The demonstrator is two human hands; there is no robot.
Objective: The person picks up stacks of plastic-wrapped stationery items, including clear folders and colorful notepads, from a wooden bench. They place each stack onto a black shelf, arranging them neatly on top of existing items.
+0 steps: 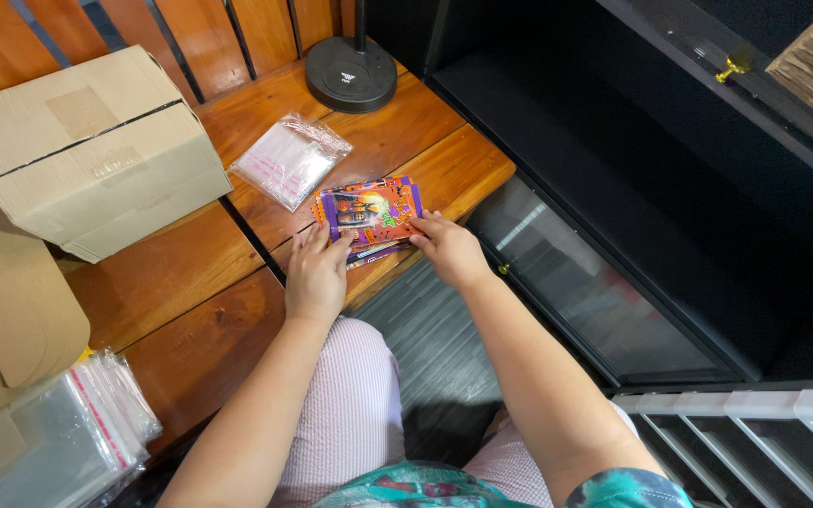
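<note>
While resting near the edge of the wooden table, small stack of bright cards, pinched on both sides: left hand gripping the near left corner, right hand gripping the right edge. Could slide apart and drop off onto the floor if squeezed unevenly. Clear bags just behind, cardboard box further left.

Slatted wooden table beside black cabinet

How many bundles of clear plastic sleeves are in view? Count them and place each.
2. One bundle of clear plastic sleeves lies on the wooden table, between the brown cardboard box and the black round lamp base. The other sits at bottom left, partly cut off.
</note>
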